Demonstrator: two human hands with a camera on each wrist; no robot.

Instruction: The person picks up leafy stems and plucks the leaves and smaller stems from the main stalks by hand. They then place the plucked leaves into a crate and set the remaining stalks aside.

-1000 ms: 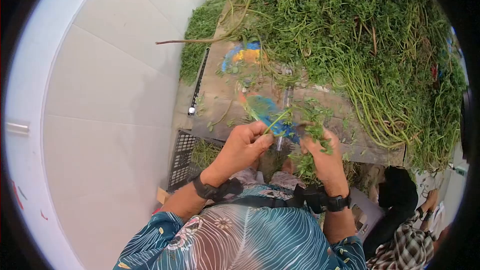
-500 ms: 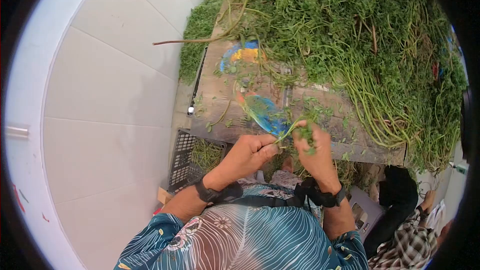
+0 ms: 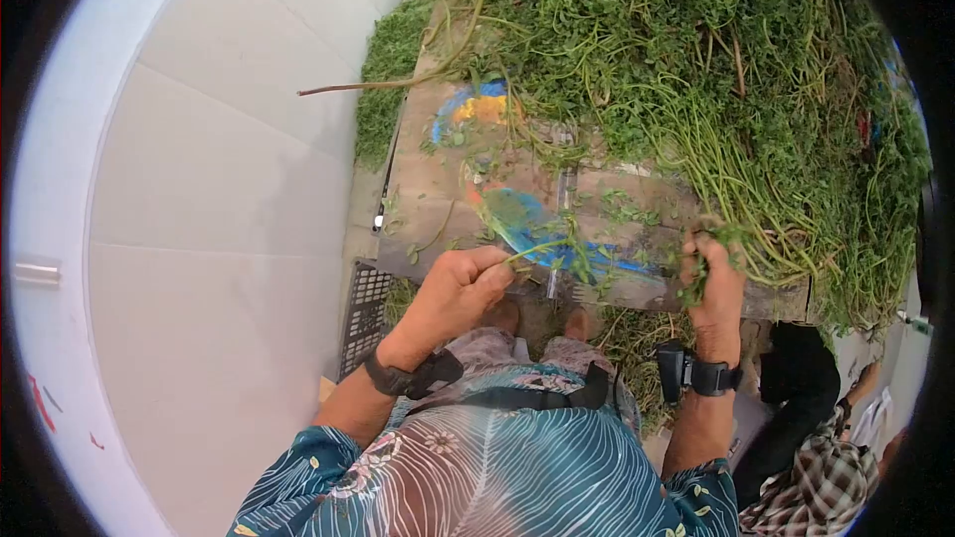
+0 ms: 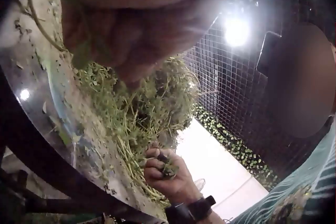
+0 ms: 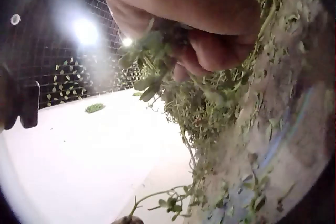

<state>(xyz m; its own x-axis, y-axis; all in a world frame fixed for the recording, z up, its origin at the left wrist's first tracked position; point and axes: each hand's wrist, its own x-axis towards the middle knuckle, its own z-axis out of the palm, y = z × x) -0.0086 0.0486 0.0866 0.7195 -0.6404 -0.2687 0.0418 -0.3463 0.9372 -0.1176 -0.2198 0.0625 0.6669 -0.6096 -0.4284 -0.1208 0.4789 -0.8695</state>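
Thumb and fingers of my left hand (image 3: 460,290) pinch a thin green stem (image 3: 540,248), which points right over the table's front edge with some leaves at its far end. My right hand (image 3: 718,286), well apart to the right, curls round a small bunch of leafy sprigs (image 5: 149,58); leaves stick out past its fingers in the right wrist view. Just beyond that hand lies a large heap of leafy green stems (image 3: 686,50), covering the back and right of the worn wooden table (image 3: 418,194). Loose leaves are scattered over the boards and their blue and orange paint.
A long brown-tipped stem (image 3: 368,88) juts off the table's left side. Below the front left edge stands a black plastic crate (image 3: 364,310). A white wall (image 3: 229,199) runs along the left. At lower right sits another person in a checked shirt (image 3: 821,487).
My hands came together on the stem, then parted. The right hand has moved well to the right with the leafy bunch; the left has shifted slightly left with the stem.
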